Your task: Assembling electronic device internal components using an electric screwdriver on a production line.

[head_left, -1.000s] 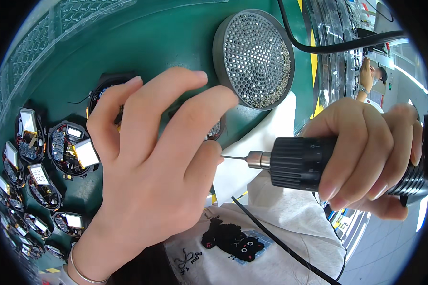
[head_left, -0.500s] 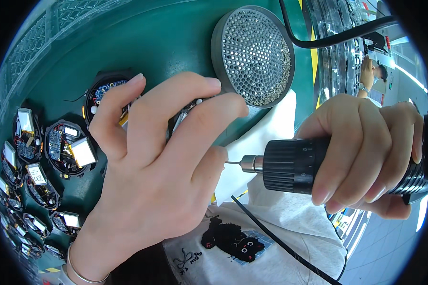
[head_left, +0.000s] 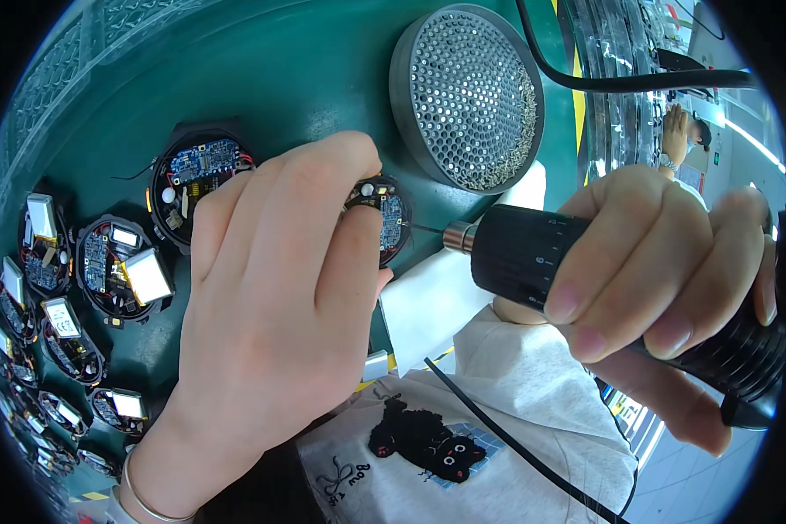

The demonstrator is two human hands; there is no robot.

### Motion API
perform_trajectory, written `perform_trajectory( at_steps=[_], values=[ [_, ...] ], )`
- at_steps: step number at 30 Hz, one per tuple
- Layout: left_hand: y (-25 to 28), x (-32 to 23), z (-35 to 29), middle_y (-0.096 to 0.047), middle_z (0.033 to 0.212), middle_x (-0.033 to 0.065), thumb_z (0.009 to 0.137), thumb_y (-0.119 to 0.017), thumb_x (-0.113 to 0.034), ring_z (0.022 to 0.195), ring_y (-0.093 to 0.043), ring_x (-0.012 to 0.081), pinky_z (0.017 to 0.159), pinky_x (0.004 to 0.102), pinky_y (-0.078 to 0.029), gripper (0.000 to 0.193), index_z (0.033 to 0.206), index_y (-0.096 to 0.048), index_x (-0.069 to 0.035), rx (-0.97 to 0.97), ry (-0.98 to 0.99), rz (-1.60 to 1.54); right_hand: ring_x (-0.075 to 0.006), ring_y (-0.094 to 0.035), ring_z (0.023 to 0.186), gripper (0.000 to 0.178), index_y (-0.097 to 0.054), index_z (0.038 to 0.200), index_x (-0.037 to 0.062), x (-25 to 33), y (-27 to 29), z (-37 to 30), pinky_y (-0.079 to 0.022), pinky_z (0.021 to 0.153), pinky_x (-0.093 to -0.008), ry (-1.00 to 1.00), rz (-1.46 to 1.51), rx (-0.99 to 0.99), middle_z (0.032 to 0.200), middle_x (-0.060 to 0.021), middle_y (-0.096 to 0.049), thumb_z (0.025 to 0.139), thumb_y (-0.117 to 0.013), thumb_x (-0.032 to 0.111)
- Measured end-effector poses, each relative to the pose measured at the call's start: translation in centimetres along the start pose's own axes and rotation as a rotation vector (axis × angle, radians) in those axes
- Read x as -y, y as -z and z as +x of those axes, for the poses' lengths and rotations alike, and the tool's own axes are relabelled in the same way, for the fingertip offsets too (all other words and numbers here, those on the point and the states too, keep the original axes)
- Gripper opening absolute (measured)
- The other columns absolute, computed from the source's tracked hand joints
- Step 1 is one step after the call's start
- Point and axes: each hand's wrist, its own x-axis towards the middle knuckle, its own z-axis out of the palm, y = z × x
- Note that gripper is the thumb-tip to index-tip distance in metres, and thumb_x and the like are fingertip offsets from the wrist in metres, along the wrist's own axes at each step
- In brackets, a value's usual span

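Note:
My left hand is closed over a small round black housing with a blue circuit board, and its palm and fingers hide most of that unit. My right hand wraps round a black electric screwdriver lying nearly level. The screwdriver's thin bit reaches the right edge of the held unit; whether it sits in a screw is too small to tell. Just left of my left hand rests a larger round housing with an exposed circuit board, partly behind the fingers.
A round grey tray full of small screws stands at the back on the green mat. Several opened round units with batteries crowd the left. A white sheet lies near my lap. A black cable arches at upper right.
My left fingers have curled down round the unit, uncovering its right side. The screwdriver has tilted, its bit rising to the unit's edge.

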Motion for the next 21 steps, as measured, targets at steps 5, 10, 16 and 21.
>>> perform_trajectory(
  at_steps=[5, 10, 16, 21],
  values=[
    [0.0, 0.1, -0.1, -0.056, 0.116, 0.0126, 0.062, -0.077, -0.007, 0.102, -0.054, 0.0284, 0.087, 0.0392, -0.037, 0.038, 0.097, -0.062, -0.002, 0.001, 0.034, 0.004, -0.0154, -0.059, 0.047, 0.062, -0.042, 0.106, 0.0022, -1.0, -1.2, -0.3, -0.049, 0.037, -0.023, 0.051, -0.047, -0.073, 0.079, -0.0083, -0.056, 0.079, -0.074, 0.048],
    [-0.1, 0.1, -0.1, -0.056, 0.116, 0.012, 0.061, -0.077, -0.005, 0.102, -0.054, 0.0284, 0.087, 0.0392, -0.038, 0.038, 0.097, -0.062, -0.001, -0.014, 0.03, -0.014, -0.0161, -0.059, 0.045, 0.049, -0.047, 0.107, -0.0024, -4.1, -3.1, -0.2, -0.05, 0.034, -0.0245, 0.492, 0.072, -0.057, 0.071, -0.0093, -0.057, 0.083, -0.074, 0.031],
    [-0.1, 0.1, 0.0, -0.056, 0.115, 0.011, 0.061, -0.076, -0.004, 0.104, -0.054, 0.0271, 0.088, 0.0386, -0.038, 0.041, 0.099, -0.063, -0.001, -0.03, 0.022, 0.012, -0.0155, -0.059, 0.05, 0.059, -0.042, 0.114, -0.002, -1.0, -1.2, 0.6, -0.053, 0.041, -0.0261, 0.021, -0.162, 0.098, 0.08, -0.0099, -0.057, 0.086, -0.068, 0.042],
    [0.1, -0.6, 0.3, -0.055, 0.116, 0.0108, 0.063, -0.075, -0.001, 0.106, -0.054, 0.0269, 0.09, 0.0379, -0.037, 0.039, 0.1, -0.063, 0.0, -0.013, 0.033, 0.024, -0.0152, -0.059, 0.051, 0.068, -0.039, 0.119, -0.0022, -2.3, -0.9, 1.0, -0.054, 0.044, -0.0263, 0.137, -0.035, 0.032, 0.084, -0.0104, -0.056, 0.085, -0.066, 0.05]
  ],
)
